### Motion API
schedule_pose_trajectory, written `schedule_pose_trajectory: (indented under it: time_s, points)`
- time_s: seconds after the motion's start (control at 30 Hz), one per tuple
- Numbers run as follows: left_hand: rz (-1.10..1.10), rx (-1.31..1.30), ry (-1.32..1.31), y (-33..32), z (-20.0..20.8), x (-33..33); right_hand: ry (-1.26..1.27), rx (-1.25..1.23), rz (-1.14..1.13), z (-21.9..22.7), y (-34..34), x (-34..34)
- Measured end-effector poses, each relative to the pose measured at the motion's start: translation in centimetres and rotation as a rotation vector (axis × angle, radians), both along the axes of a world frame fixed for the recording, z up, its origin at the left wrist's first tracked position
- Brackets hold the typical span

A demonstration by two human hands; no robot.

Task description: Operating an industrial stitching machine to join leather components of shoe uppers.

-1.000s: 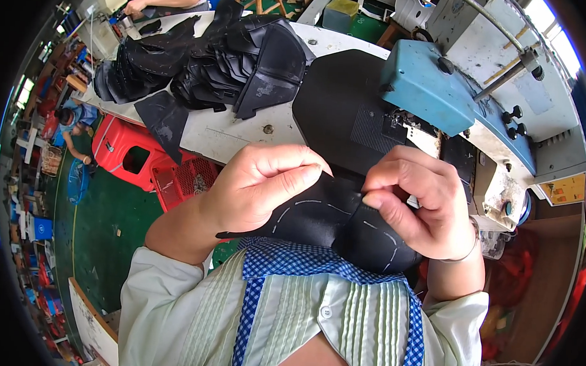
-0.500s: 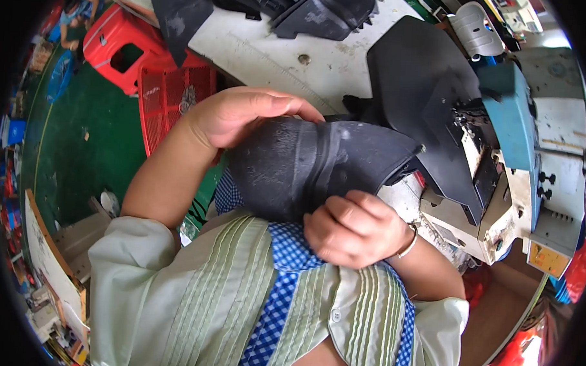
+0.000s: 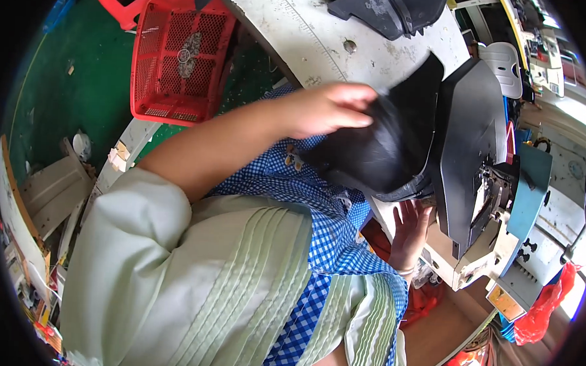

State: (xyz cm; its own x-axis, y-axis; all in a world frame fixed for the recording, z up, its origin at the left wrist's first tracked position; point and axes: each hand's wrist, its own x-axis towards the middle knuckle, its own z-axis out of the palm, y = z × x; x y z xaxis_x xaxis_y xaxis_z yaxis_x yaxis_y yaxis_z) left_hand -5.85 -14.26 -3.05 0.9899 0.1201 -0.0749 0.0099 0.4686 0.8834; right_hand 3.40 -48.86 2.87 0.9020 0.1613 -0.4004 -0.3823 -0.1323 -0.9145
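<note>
A black curved panel [image 3: 371, 153], seemingly flexible and blurred by motion, is tilted over my lap beside the machine. My left hand [image 3: 337, 110] pinches its upper left edge between thumb and fingers. Below the panel's lower right end, my right hand [image 3: 409, 232] points upward with its fingers apart; whether it touches the panel I cannot tell. Just to the right stands a large smooth black plate [image 3: 469, 124] in front of the machine [image 3: 497, 248], which has a beige base and a teal cover. A blue checked apron [image 3: 268, 166] lies under the panel.
A white worktable [image 3: 298, 28] with ruler markings stretches ahead, bearing more black moulded pieces [image 3: 389, 12]. On the left, a red plastic basket [image 3: 174, 63] is near a red stool [image 3: 118, 3] on the green floor [image 3: 76, 104]. Red plastic bags [image 3: 550, 305] hang at the right.
The black panel has swung right toward the machine, with my left hand following along its edge. My right hand has come off its front, moved lower right and uncurled. The view has turned.
</note>
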Motion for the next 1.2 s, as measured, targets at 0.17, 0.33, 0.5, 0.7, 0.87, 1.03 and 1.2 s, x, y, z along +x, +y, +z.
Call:
schedule_pose_trajectory:
  time_s: [0.17,0.33,0.5,0.7,0.87,1.03,1.2]
  points:
    - [0.130,0.852,-0.115,-3.3,0.8,5.5,0.046,0.175,0.029,-2.0,0.9,3.9]
    - [-0.212,0.882,0.020,-3.3,3.3,9.1,0.055,0.317,0.028,-3.8,2.6,6.7]
    - [-0.120,0.617,0.015,-3.0,1.5,9.7,-0.042,0.312,0.096,-4.0,5.6,7.0]
    - [-0.022,-0.089,0.289,-2.8,0.2,6.3,0.290,0.527,0.206,-6.2,4.2,5.9]
    - [0.065,-0.218,0.115,3.0,3.1,-1.8,0.280,0.327,0.451,-0.1,12.1,0.3]
    - [0.144,-0.364,0.102,8.5,0.2,-11.8,0.071,-0.107,1.011,4.0,23.4,-5.7]
    - [0.547,-0.581,0.151,7.9,-5.8,-23.4,-0.178,-0.079,1.429,-1.5,26.1,-7.9]
